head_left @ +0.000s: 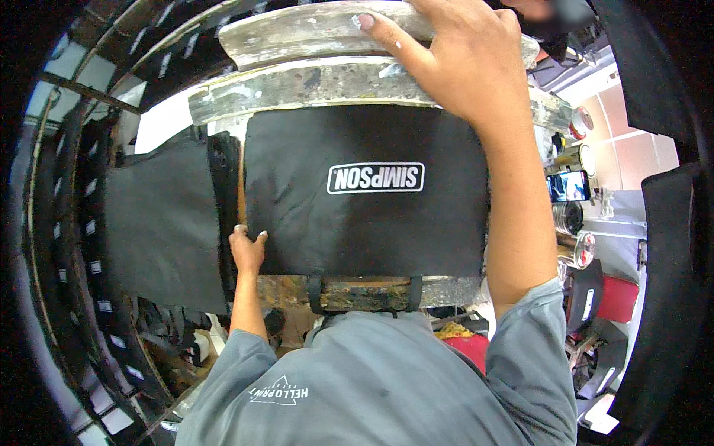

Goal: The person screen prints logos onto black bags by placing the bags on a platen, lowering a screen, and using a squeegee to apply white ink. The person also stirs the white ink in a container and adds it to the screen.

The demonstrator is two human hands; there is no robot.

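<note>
Two hands, one central black panel with two straps, two pale bars beyond and one lit phone are counted.

We have a black, roughly rectangular bag lying flat across the frame's centre, white outlined lettering facing up (upside down in our view), two dark straps below its lower edge. Across the upper centre, we see a pale, stained bar, partly hidden.
</note>
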